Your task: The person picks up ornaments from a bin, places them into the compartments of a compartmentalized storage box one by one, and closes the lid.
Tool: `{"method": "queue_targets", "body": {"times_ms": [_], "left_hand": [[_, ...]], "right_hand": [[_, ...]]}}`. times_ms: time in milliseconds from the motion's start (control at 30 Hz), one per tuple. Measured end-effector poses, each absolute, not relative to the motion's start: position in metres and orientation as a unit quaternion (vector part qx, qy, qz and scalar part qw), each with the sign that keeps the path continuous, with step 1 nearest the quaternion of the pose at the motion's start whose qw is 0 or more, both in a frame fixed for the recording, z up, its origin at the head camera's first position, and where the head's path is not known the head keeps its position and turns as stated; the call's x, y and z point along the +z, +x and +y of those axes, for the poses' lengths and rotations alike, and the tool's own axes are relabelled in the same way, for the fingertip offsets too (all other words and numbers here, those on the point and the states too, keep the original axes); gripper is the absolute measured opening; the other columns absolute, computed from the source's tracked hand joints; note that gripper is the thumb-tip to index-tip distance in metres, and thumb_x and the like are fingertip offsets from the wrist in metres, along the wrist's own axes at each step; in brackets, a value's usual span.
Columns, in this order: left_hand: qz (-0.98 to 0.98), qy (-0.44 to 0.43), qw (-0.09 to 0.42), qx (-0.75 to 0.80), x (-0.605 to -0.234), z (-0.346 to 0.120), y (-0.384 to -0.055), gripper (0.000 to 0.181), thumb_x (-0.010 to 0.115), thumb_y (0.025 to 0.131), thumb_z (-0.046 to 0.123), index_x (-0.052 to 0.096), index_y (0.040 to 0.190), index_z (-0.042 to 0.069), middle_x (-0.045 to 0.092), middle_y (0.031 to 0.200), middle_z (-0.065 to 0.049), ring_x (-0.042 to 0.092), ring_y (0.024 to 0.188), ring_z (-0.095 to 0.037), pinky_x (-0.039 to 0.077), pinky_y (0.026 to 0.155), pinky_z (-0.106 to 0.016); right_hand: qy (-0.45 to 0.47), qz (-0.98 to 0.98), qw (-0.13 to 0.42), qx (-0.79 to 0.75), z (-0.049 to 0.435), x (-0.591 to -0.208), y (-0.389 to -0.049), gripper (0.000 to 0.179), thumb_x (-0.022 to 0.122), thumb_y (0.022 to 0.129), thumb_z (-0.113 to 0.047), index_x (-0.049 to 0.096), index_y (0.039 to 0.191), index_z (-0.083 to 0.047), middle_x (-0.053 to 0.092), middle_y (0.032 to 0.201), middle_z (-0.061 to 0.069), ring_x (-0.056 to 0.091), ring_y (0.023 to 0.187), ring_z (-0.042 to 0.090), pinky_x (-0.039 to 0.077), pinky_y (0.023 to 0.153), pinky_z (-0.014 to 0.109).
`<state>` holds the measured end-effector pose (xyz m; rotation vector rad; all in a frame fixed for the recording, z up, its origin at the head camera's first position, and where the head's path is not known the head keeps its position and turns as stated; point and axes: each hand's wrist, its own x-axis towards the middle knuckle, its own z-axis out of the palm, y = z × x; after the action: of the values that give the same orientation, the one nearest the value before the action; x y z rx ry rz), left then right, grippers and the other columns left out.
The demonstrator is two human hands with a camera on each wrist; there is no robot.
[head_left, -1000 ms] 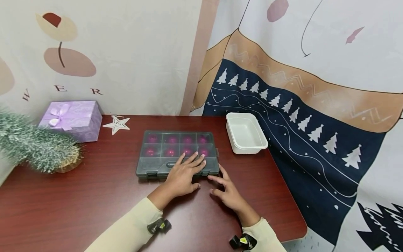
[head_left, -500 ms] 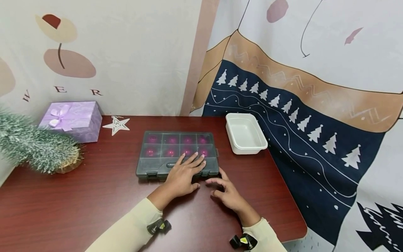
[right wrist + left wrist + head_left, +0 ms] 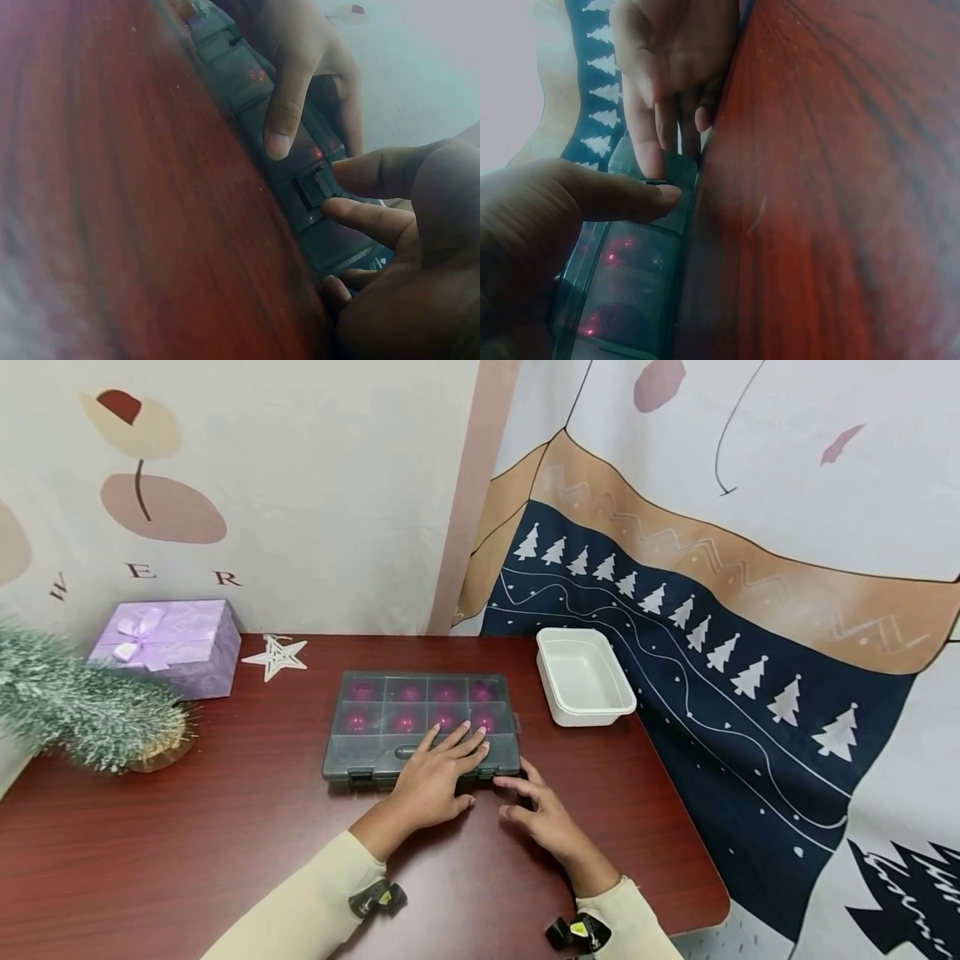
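Note:
A grey translucent compartment box (image 3: 420, 745) lies with its lid down on the table, several dark pink shiny balls (image 3: 406, 723) showing through it. My left hand (image 3: 435, 781) rests on the right part of the lid, fingers spread and straight. At the front right corner is my right hand (image 3: 551, 817), its fingers loosely bent. In the right wrist view its thumb and index finger are close to the front latch (image 3: 309, 189); whether both touch it I cannot tell. The left thumb (image 3: 641, 196) lies along the box's front side in the left wrist view.
A white plastic tub (image 3: 588, 681) stands right of the box near the table's edge. A white star (image 3: 275, 657), a lilac gift box (image 3: 172, 647) and a small frosted tree (image 3: 97, 710) are at the left. Printed cloth (image 3: 600, 585) hangs behind the table (image 3: 262, 860).
My right index finger dips below the front latch, then comes back up beside it. The left hand stays on the lid, and the box keeps its place.

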<state>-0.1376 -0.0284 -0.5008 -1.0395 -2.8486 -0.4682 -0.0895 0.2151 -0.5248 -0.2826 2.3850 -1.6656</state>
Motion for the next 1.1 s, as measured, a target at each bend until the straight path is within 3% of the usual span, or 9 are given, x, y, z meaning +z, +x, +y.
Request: {"method": "queue_targets", "body": {"times_ms": [133,433,533,600,667,733,900,1000,1100], "left_hand": [[-0.929,-0.336,0.033,-0.150,-0.501,-0.028,-0.137,0.092,0.092,0.088,0.040,0.048,0.166,0.021,0.036,0.179,0.002,0.027,0.170,-0.026,0.017,0.140,-0.060],[-0.928,-0.337,0.035,-0.158,-0.503,-0.028,-0.137,0.089,0.091,0.089,0.041,0.050,0.165,0.021,0.037,0.178,0.002,0.028,0.170,-0.025,0.017,0.139,-0.061],[-0.928,-0.333,0.042,-0.160,-0.503,-0.028,-0.138,0.087,0.090,0.090,0.043,0.051,0.165,0.021,0.039,0.178,0.002,0.029,0.169,-0.025,0.018,0.139,-0.060],[-0.928,-0.333,0.045,-0.162,-0.503,-0.027,-0.138,0.086,0.088,0.091,0.045,0.052,0.164,0.022,0.039,0.177,0.002,0.030,0.169,-0.025,0.018,0.139,-0.061],[-0.926,-0.336,0.049,-0.164,-0.504,-0.026,-0.138,0.085,0.087,0.091,0.047,0.052,0.164,0.022,0.040,0.177,0.002,0.031,0.169,-0.026,0.019,0.139,-0.061],[-0.925,-0.337,0.053,-0.167,-0.505,-0.026,-0.139,0.084,0.087,0.092,0.048,0.053,0.164,0.022,0.040,0.177,0.002,0.031,0.169,-0.026,0.020,0.139,-0.061],[-0.924,-0.339,0.060,-0.169,-0.507,-0.027,-0.140,0.084,0.087,0.091,0.051,0.054,0.163,0.022,0.042,0.176,0.002,0.033,0.168,-0.025,0.021,0.138,-0.061],[-0.922,-0.340,0.065,-0.170,-0.508,-0.028,-0.140,0.083,0.083,0.092,0.056,0.054,0.162,0.022,0.043,0.175,0.002,0.034,0.168,-0.025,0.021,0.138,-0.062],[-0.922,-0.340,0.072,-0.169,-0.508,-0.028,-0.140,0.080,0.077,0.095,0.059,0.055,0.162,0.022,0.044,0.174,0.002,0.035,0.167,-0.025,0.022,0.137,-0.063]], "right_hand": [[-0.086,0.806,0.111,-0.574,0.215,-0.524,-0.090,0.046,0.074,0.092,0.000,0.073,0.137,-0.003,0.025,0.180,0.021,0.027,0.163,0.045,0.030,0.127,0.057],[-0.067,0.772,0.143,-0.615,0.217,-0.524,-0.090,0.038,0.072,0.092,-0.001,0.071,0.129,0.005,0.015,0.181,0.024,0.013,0.168,0.046,0.014,0.133,0.061],[-0.049,0.757,0.126,-0.639,0.216,-0.524,-0.092,0.032,0.072,0.092,-0.001,0.068,0.122,0.010,0.024,0.179,0.025,0.028,0.163,0.043,0.029,0.129,0.046],[-0.034,0.750,0.094,-0.654,0.216,-0.524,-0.093,0.032,0.073,0.091,0.002,0.063,0.120,0.013,0.036,0.173,0.026,0.043,0.151,0.040,0.043,0.116,0.032],[-0.031,0.753,0.049,-0.656,0.216,-0.525,-0.095,0.040,0.076,0.089,0.005,0.056,0.123,0.013,0.046,0.165,0.029,0.052,0.139,0.038,0.051,0.099,0.024],[-0.041,0.768,0.008,-0.640,0.216,-0.525,-0.098,0.057,0.081,0.087,0.006,0.051,0.135,0.011,0.050,0.159,0.030,0.055,0.134,0.039,0.054,0.091,0.023],[-0.121,0.816,-0.025,-0.564,0.220,-0.529,-0.114,0.101,0.092,0.084,0.000,0.035,0.167,-0.001,0.033,0.171,0.030,0.049,0.142,0.042,0.054,0.094,0.032],[-0.164,0.822,-0.023,-0.545,0.220,-0.533,-0.126,0.102,0.093,0.083,-0.001,0.036,0.168,-0.001,0.020,0.178,0.028,0.051,0.140,0.042,0.053,0.092,0.031],[-0.177,0.819,-0.020,-0.545,0.218,-0.535,-0.132,0.101,0.093,0.083,-0.002,0.037,0.168,-0.001,0.020,0.179,0.028,0.056,0.137,0.043,0.052,0.090,0.026]]}}
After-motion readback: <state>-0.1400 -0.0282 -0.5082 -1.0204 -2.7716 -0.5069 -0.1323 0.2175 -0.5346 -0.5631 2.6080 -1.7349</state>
